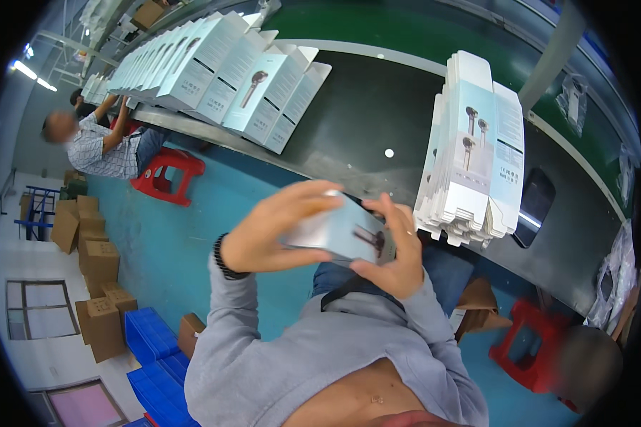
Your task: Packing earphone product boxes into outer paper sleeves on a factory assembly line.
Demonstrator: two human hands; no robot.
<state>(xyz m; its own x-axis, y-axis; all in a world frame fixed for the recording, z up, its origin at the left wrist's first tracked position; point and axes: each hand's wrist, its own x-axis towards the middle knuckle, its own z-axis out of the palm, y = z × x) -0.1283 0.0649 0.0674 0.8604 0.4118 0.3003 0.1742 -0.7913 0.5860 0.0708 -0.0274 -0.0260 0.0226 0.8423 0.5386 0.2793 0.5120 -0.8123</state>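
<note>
- Hands first: the left hand (278, 228) curls over the top and left end of a pale blue carton (342, 231), fingers wrapped round it; the right hand (392, 256) pinches its right end, thumb beneath and fingers half-closed above.
- Carton sits in mid-air above the lap, just near of the bench (363, 121) edge, resting on nothing.
- Likely slip: the thin card could buckle if either hand squeezes harder.
- Stack of flat cartons (473, 149) stands just right of the right hand; a raised elbow could tip it.
- Row of upright boxes (214, 67) lines the far left.
- Open dark bench lies between them, giving free room.
- Red stool (530, 341) crowds the near right.
</note>
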